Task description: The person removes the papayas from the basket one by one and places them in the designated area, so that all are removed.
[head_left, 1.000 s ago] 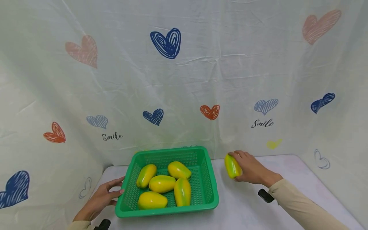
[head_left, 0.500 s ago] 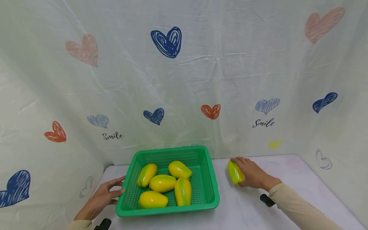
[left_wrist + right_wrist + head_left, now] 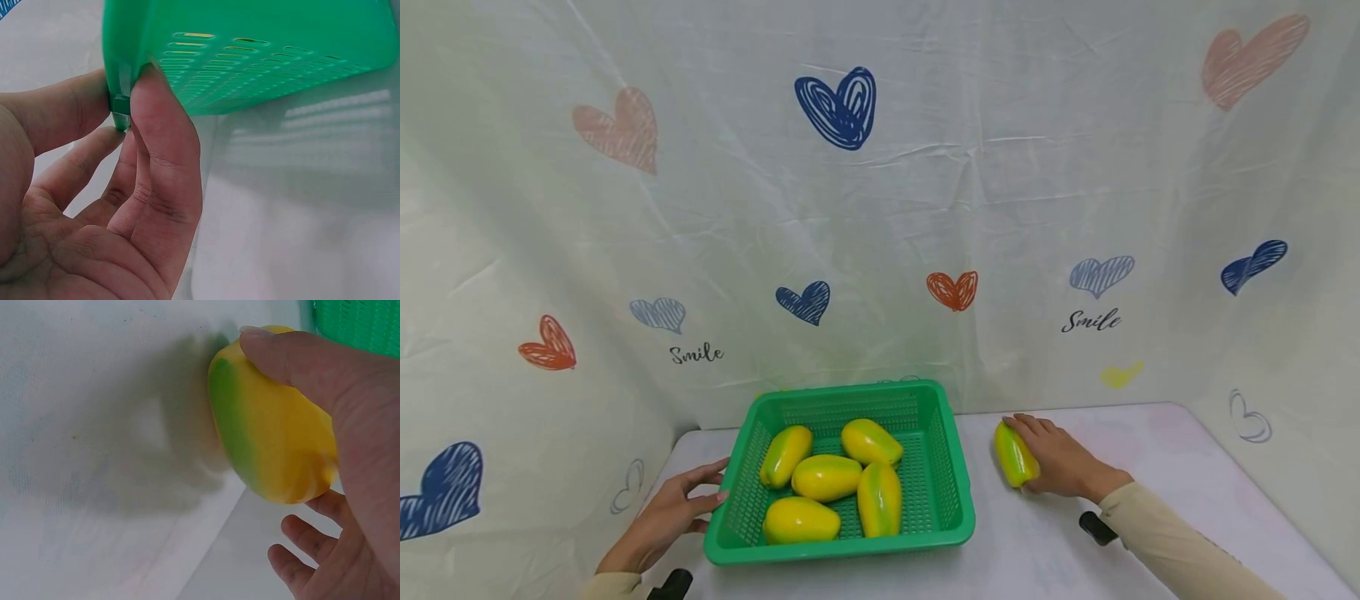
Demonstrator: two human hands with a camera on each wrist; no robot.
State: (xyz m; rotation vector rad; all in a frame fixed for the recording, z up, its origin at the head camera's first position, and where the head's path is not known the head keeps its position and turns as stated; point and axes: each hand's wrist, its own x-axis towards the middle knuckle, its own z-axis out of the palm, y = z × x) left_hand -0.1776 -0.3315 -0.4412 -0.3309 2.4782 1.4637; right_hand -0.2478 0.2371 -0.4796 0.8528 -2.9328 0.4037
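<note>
A green plastic basket (image 3: 961, 467) with perforated walls stands on the table, with several yellow-green papayas (image 3: 827, 477) lying in it. At its left side my left hand (image 3: 664, 510) holds the rim; the left wrist view has the rim (image 3: 120, 103) between the thumb and a finger. Right of the basket, my right hand (image 3: 1063, 458) grips another papaya (image 3: 1015, 454) from its right side. In the right wrist view the thumb lies over this papaya (image 3: 269, 425) and some fingers stand apart from it. Whether it touches the tabletop is hard to tell.
The white cloth-covered table (image 3: 1000, 550) ends at a pale curtain (image 3: 880, 208) printed with hearts, which also closes in both sides. The basket's far rim is close to the curtain. A black device (image 3: 1097, 527) is on the right wrist.
My right hand has moved the papaya slightly right and towards me, lower by the table. The left hand and the basket look the same.
</note>
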